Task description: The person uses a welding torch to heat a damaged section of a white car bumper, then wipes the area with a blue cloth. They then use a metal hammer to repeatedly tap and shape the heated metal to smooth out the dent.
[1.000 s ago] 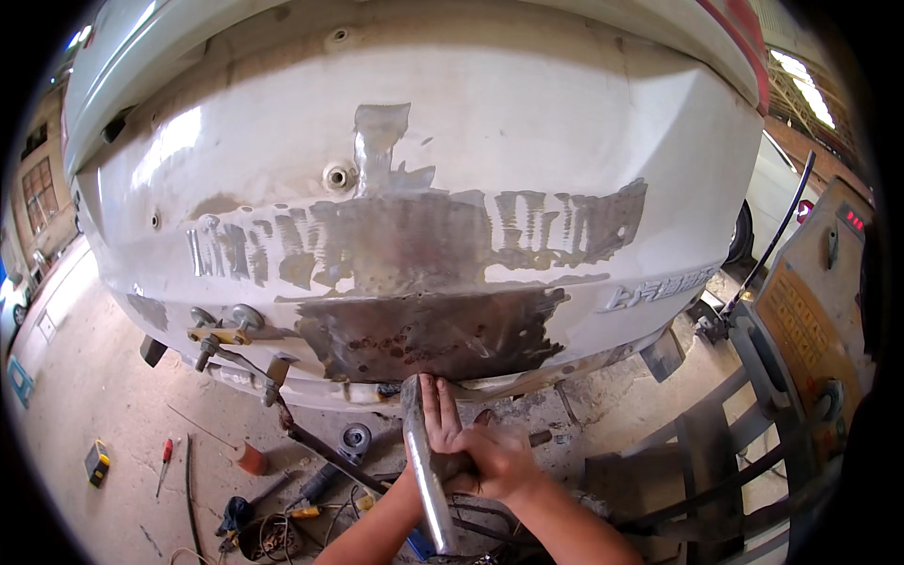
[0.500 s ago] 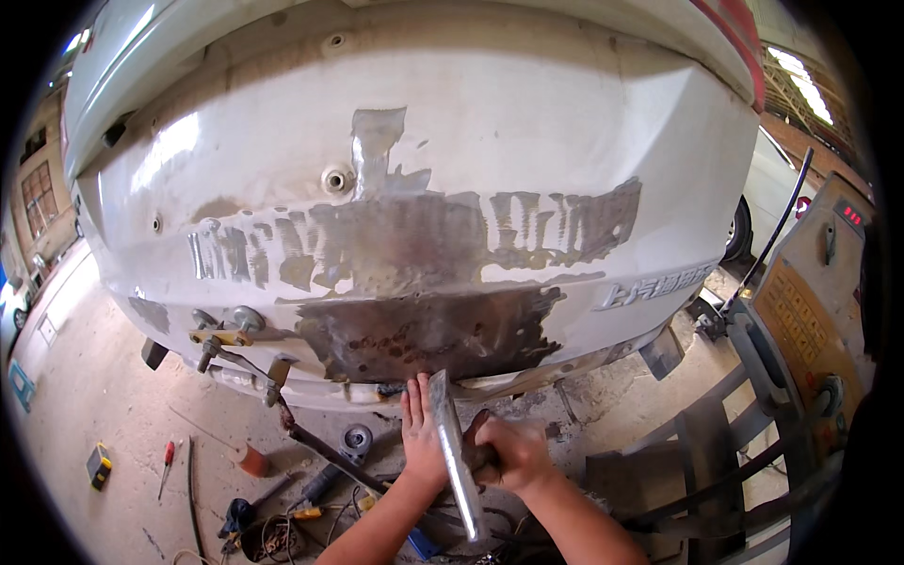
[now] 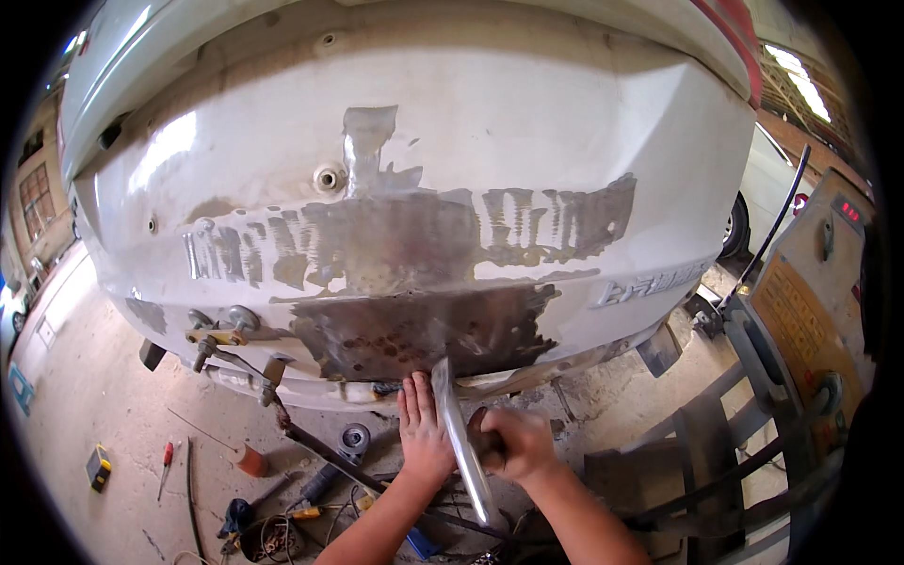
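Note:
A white vehicle's rear panel [image 3: 527, 113] fills the upper view, its paint stripped in grey streaks across the middle. Below a crease lies a dark bare-metal patch [image 3: 480, 330] with several brownish spots. My left hand [image 3: 424, 443] rests with fingers stretched out at the patch's lower edge, palm hidden. In my right hand [image 3: 523, 443], the fingers wrap the dark handle of a hammer with a long silver head [image 3: 463, 447]. The head's far end overlaps the patch's lower edge, just right of my left fingertips; whether it touches the metal I cannot tell.
At left, a clamp [image 3: 217, 337] with a cable sits on the panel's lower edge. An angle grinder [image 3: 350, 443], cables, a screwdriver [image 3: 167, 461] and a yellow-black tape measure [image 3: 98, 468] lie on the floor. A control machine [image 3: 800, 311] stands at right.
The hammer's head has moved slightly forward and right, its far end now over the patch's lower edge. My left hand stays at that edge. The whole view has shifted slightly.

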`<state>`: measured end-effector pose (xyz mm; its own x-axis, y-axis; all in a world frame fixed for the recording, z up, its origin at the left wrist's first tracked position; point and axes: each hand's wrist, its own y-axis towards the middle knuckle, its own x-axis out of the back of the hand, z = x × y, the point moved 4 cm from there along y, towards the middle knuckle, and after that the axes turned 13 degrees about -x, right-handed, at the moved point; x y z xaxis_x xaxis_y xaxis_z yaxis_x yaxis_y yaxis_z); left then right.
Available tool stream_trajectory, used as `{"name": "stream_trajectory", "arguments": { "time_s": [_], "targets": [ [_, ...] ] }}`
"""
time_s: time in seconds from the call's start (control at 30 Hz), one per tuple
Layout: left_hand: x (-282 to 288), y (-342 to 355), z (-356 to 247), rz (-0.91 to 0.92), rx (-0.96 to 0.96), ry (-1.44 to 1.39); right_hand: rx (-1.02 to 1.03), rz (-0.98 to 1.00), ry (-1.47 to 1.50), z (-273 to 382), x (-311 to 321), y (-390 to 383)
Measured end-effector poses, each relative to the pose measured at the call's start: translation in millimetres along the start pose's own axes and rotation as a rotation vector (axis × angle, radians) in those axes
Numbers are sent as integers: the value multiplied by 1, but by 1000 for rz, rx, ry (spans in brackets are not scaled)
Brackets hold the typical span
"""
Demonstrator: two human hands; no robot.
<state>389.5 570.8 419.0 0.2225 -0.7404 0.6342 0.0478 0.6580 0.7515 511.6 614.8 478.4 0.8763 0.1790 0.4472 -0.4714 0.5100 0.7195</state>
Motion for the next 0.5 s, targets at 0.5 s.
{"name": "stream_trajectory", "arguments": {
  "time_s": [0.5],
  "targets": [
    [2, 1, -1, -21, 59, -123, 29, -24, -83, 8, 4, 1]
  ]
}}
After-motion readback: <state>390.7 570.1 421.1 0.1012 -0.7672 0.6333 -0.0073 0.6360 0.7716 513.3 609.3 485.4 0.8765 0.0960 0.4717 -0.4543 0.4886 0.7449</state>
